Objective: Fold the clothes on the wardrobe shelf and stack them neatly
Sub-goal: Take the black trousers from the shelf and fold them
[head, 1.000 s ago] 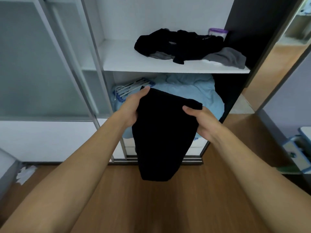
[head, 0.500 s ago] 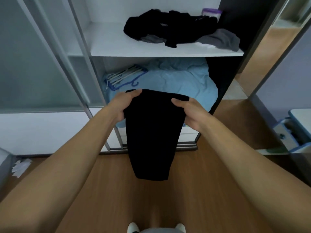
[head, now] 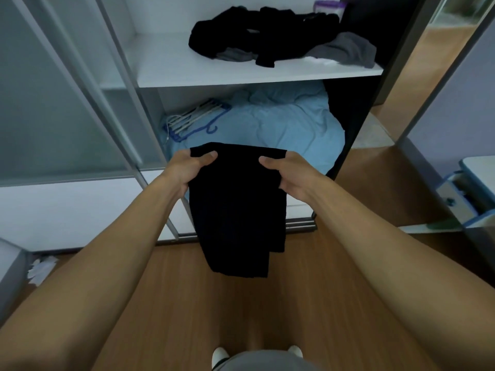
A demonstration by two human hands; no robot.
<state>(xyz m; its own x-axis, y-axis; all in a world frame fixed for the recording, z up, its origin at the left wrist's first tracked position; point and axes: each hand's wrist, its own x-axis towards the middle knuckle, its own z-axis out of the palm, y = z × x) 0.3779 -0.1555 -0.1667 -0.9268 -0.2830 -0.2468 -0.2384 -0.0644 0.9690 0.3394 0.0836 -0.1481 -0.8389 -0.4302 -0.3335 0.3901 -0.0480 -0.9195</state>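
Left hand (head: 188,168) and right hand (head: 290,174) each pinch a top corner of the black garment (head: 237,210), held in mid-air over the wood floor (head: 308,290), front of the wardrobe. Long axis vertical, hem down. White shelf (head: 254,77) edge above; its left half bare, dark clothes pile (head: 267,40) right.

i see the left hand (head: 187,170) and right hand (head: 290,175) have lowered the black garment (head: 235,210) further below the shelf (head: 241,79); its bottom edge now hangs in two uneven layers.
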